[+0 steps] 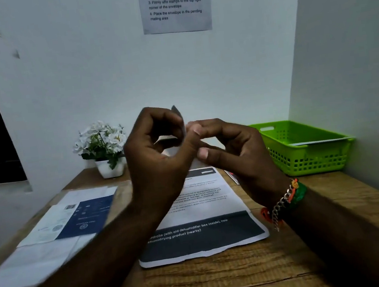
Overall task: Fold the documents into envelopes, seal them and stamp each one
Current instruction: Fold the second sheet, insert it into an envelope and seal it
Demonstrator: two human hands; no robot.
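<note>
The small pale paper piece [179, 123] is staying mostly hidden between both hands, too obscured to identify. The wall notice [175, 3] is reading "Seal the envelope flap". The left hand [159, 156] and right hand [229, 148] are curling above the worktop [223, 278], each grip pinching that piece over the printed document [203, 212].
</note>
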